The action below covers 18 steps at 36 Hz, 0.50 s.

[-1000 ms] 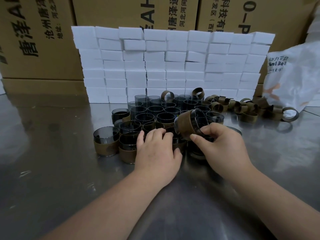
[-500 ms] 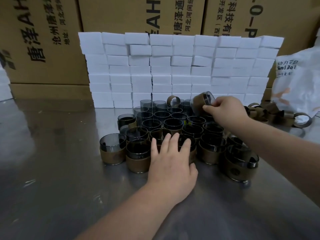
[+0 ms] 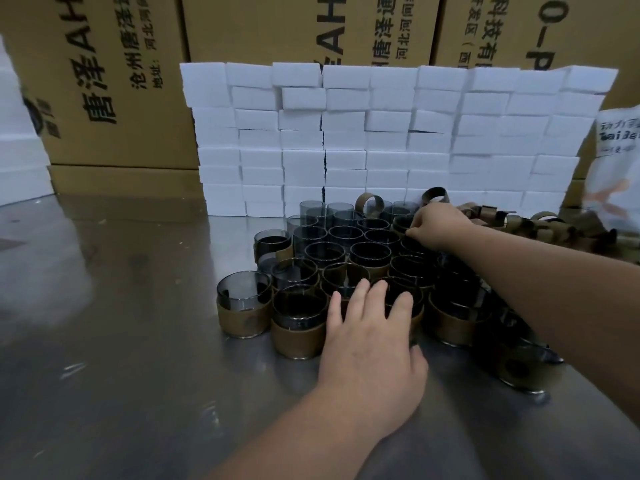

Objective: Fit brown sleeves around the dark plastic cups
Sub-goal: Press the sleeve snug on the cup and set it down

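On the steel surface (image 3: 138, 341), against a wall of white foam blocks (image 3: 381, 133) and cardboard boxes (image 3: 277, 29), stands a tight cluster of dark cups (image 3: 367, 252). The near rows already wear brown sleeves: the front cup (image 3: 299, 323) and its left neighbour (image 3: 244, 306) each show a band round the lower half, and brown shows between the cups in the middle rows too. At the back left, several bare cups (image 3: 311, 211) are clear grey from rim to base. A heap of loose sleeves (image 3: 540, 226) lies behind and to the right, beside a white bag (image 3: 616, 168), and one spare sleeve (image 3: 370, 205) sits on edge among the back cups. By this count the job looks well past halfway, with the back rows left to do.

The left hand (image 3: 370, 337) lies palm down, fingers straight and spread, resting on the rims of the front cups; its grip is wide and holds nothing. The right hand (image 3: 438, 225) reaches over the cluster with the arm stretched out, knuckles up, fingers curled down. Its grip is narrow and seems to pinch the rim of a back cup (image 3: 403, 221); whether that one has a sleeve is hidden.
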{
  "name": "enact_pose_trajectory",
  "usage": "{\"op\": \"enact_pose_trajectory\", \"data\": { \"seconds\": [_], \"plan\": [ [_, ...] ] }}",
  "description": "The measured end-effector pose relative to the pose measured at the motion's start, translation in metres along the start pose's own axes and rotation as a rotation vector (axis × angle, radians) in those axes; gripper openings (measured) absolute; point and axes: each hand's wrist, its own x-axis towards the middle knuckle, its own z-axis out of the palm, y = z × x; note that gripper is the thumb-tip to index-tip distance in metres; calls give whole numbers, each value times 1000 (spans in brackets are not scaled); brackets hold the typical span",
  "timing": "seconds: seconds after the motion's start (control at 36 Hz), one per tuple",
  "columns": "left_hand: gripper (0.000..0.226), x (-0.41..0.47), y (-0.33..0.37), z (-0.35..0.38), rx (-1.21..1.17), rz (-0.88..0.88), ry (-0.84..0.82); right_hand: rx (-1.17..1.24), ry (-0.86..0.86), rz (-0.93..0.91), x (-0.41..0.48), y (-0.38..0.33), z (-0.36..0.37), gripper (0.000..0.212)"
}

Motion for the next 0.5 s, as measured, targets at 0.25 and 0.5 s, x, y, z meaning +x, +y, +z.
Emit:
{"op": "enact_pose_trajectory", "data": {
  "seconds": [0.25,0.5],
  "plan": [
    [56,0,-2,0,-15,-3,11,19,-21,-62,5,9,2,35],
    [57,-2,-1,0,-8,8,49,-128,-4,183,-7,103,-33,29]
  ]
}}
